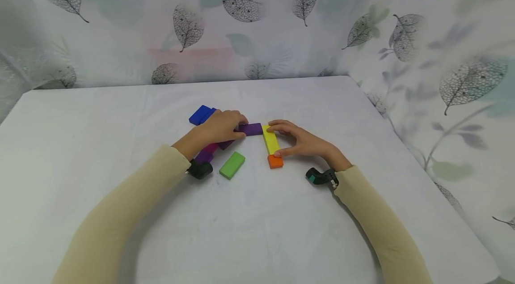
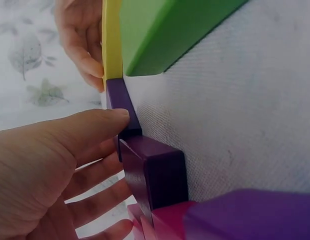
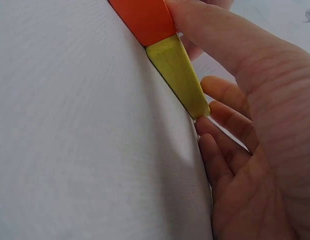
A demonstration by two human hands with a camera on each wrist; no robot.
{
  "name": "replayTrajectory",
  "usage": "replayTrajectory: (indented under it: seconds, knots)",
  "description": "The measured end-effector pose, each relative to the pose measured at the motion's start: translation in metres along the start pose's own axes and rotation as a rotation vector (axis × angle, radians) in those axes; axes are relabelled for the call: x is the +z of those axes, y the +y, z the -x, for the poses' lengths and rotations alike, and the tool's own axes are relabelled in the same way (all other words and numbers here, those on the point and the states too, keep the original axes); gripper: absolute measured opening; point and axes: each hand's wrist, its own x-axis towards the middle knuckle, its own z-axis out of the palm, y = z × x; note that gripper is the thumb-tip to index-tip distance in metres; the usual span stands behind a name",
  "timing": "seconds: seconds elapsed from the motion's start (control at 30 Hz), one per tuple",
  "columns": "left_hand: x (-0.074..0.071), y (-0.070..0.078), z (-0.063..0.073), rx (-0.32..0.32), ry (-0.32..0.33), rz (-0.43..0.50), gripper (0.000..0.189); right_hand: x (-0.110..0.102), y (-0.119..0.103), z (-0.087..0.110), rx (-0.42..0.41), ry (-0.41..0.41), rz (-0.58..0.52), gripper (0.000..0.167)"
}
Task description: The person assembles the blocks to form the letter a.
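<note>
My left hand (image 1: 222, 126) pinches a purple block (image 1: 252, 129) near its left end, thumb on the near side and fingers behind it. A darker purple block (image 2: 152, 170) adjoins that one beneath the hand. At the purple block's right end stands a yellow block (image 1: 270, 140), meeting it at a corner. My right hand (image 1: 303, 141) grips the yellow block, fingers at its far end and thumb by the seam with an orange block (image 1: 275, 162). That orange block touches the yellow one's near end. The left hand and wrist partly hide the row of blocks on the left.
Blue blocks (image 1: 200, 115) lie behind the left hand. Pink (image 1: 210, 149) and violet (image 1: 203, 157) blocks show beside the left wrist. A green block (image 1: 232, 165) lies apart, in front of the row. Everything rests on a white-covered table (image 1: 249, 230) with a leaf-patterned curtain (image 1: 273, 51) behind.
</note>
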Motion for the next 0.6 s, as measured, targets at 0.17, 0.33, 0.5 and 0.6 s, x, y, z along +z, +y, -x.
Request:
replayTrajectory:
  seconds: [0.17, 0.33, 0.5, 0.6]
  knots:
    - [-0.001, 0.0, 0.002, -0.003, -0.004, 0.0, 0.047, 0.001, 0.0, -0.002, 0.008, 0.008, 0.0, 0.066]
    - [0.0, -0.006, 0.008, 0.026, 0.027, 0.04, 0.046, 0.002, 0.0, -0.003, 0.009, 0.007, -0.005, 0.067]
    - [-0.002, -0.012, 0.02, 0.042, 0.091, 0.073, 0.042, 0.001, -0.001, -0.002, 0.01, 0.002, 0.001, 0.065]
    - [-0.002, -0.015, 0.028, 0.039, 0.124, 0.09, 0.038, 0.0, -0.001, -0.001, 0.011, 0.002, 0.009, 0.065]
